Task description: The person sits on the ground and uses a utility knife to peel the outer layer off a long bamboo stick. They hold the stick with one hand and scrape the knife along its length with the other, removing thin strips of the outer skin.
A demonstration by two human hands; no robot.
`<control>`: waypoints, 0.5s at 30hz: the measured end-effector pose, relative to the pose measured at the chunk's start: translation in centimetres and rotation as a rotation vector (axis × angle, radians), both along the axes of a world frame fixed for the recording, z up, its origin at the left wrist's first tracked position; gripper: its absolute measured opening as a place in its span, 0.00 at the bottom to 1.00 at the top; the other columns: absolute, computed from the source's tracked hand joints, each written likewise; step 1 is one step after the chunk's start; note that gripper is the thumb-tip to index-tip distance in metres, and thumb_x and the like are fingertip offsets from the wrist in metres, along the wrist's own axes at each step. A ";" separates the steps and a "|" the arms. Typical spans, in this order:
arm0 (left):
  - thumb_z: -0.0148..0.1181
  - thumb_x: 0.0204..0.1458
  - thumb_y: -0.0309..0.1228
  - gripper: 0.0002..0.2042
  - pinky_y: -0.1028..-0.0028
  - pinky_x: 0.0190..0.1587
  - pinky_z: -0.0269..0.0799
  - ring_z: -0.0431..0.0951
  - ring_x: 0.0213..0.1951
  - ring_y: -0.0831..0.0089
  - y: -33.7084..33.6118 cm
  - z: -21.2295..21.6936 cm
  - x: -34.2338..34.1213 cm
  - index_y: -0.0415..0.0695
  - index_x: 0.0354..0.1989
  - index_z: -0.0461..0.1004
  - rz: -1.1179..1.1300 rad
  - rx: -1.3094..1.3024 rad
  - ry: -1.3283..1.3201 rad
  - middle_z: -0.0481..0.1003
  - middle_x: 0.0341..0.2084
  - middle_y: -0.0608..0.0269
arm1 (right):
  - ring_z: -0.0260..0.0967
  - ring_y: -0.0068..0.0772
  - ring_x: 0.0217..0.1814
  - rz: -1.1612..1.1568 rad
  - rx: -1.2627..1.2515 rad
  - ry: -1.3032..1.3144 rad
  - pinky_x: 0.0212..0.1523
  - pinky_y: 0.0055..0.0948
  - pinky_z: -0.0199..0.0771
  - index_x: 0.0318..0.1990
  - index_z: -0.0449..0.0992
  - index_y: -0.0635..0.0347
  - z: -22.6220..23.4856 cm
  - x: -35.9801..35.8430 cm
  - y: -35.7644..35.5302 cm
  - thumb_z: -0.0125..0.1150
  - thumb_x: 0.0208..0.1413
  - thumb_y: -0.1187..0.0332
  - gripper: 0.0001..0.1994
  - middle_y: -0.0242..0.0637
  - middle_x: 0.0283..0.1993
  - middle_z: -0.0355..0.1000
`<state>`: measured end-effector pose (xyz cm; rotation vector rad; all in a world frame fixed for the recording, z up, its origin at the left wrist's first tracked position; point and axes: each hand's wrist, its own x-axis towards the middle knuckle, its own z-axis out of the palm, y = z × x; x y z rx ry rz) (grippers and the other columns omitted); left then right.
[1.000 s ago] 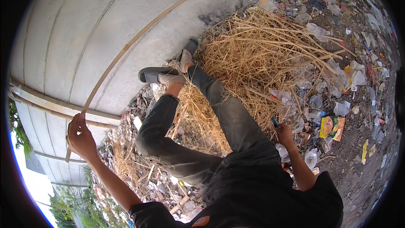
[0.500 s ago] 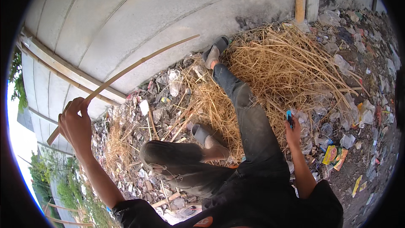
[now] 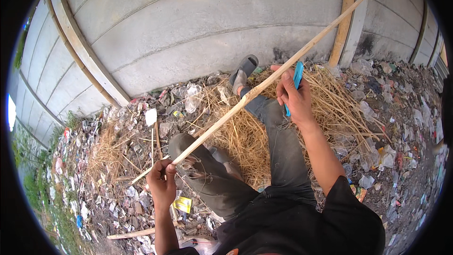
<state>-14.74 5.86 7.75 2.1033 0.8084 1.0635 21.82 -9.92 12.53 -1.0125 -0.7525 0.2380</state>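
A long pale bamboo strip (image 3: 222,117) slants across my lap, its far end high at the right in front of the wall. My left hand (image 3: 162,183) is closed around it near its lower left end. In my right hand (image 3: 297,104) is a blue box cutter (image 3: 297,75), held upright right beside the strip's upper half. The right fingertips reach the strip's edge; I cannot make out whether the blade touches it. Beneath the strip are my bent left knee and my outstretched right leg, in dark worn trousers.
A heap of straw-like bamboo shavings (image 3: 325,104) surrounds my right leg. Litter and plastic scraps (image 3: 113,193) cover the ground. A grey concrete panel wall (image 3: 203,33) rises ahead, with a bamboo pole (image 3: 342,42) against it. Another stick (image 3: 134,233) lies at lower left.
The strip has swung from the upper left to lie across my lap. My left hand came down and inward; my right hand rose with the box cutter to the strip.
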 end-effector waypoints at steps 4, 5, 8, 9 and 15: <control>0.49 0.68 0.34 0.15 0.80 0.29 0.60 0.65 0.25 0.84 -3.6 -4.0 -1.7 0.36 0.32 0.73 -0.040 -0.328 -0.161 0.70 0.21 0.69 | 0.59 0.13 0.17 0.108 -0.142 -0.259 0.18 0.18 0.58 0.50 0.77 0.67 5.3 -0.2 0.6 0.64 0.63 0.59 0.19 0.27 0.18 0.67; 0.49 0.69 0.35 0.16 0.80 0.28 0.60 0.65 0.25 0.84 -4.1 -5.3 -2.1 0.36 0.32 0.73 -0.052 -0.362 -0.171 0.70 0.21 0.69 | 0.60 0.14 0.17 0.129 -0.191 -0.287 0.18 0.19 0.58 0.51 0.76 0.66 6.4 -0.3 0.9 0.63 0.64 0.59 0.18 0.28 0.19 0.67; 0.46 0.70 0.36 0.17 0.80 0.27 0.61 0.65 0.23 0.84 -5.8 -7.7 -2.9 0.36 0.32 0.72 -0.079 -0.452 -0.200 0.69 0.19 0.69 | 0.60 0.14 0.17 0.207 -0.270 -0.288 0.18 0.18 0.57 0.50 0.76 0.67 8.4 -1.5 3.2 0.65 0.62 0.59 0.19 0.28 0.18 0.68; 0.45 0.70 0.37 0.18 0.80 0.27 0.62 0.66 0.23 0.84 -6.3 -8.8 -3.1 0.37 0.32 0.72 -0.094 -0.502 -0.220 0.69 0.18 0.69 | 0.60 0.13 0.17 0.232 -0.294 -0.282 0.18 0.18 0.57 0.50 0.76 0.68 9.2 -2.3 4.3 0.66 0.61 0.59 0.20 0.28 0.18 0.68; 0.42 0.70 0.37 0.18 0.76 0.26 0.65 0.69 0.21 0.79 -7.5 -10.3 -0.5 0.37 0.33 0.71 -0.165 -0.449 -0.106 0.71 0.18 0.65 | 0.64 0.14 0.20 0.289 -0.523 -0.553 0.20 0.19 0.59 0.41 0.75 0.64 11.6 -3.2 7.1 0.68 0.60 0.55 0.18 0.29 0.19 0.69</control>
